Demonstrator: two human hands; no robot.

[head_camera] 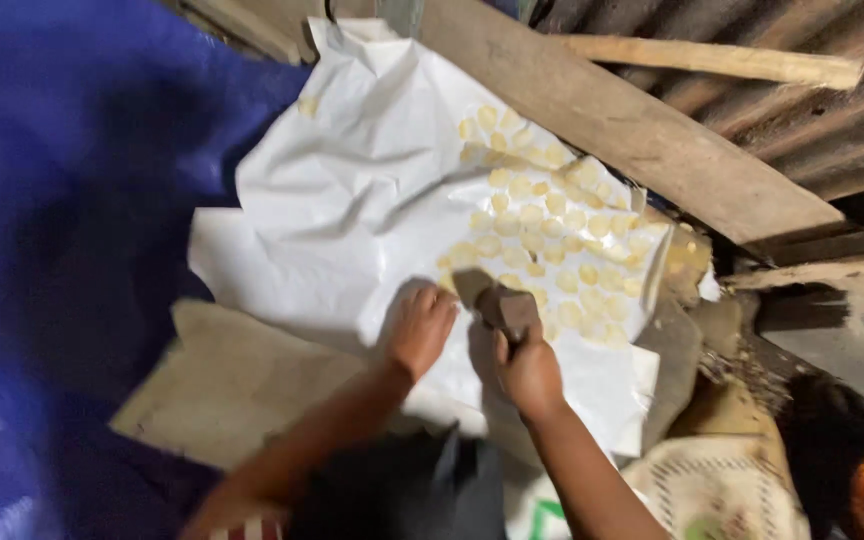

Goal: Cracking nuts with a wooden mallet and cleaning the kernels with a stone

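I see my right hand [529, 372] clamped on a brown block [505, 306] over the white sheet [352, 200] of pale yellow discs [552, 240], my left hand [420, 328] flat beside it, fingers together, under a wooden plank [632, 130] with a patterned sack [722, 490] at lower right.

White sheet [352, 200]; pale yellow rounds [542, 240]; blue tarp [62, 200]; brown block [507, 308]

bare white sheet [352, 190] left, pale slices [552, 240] crowding right, plank [632, 120] beyond
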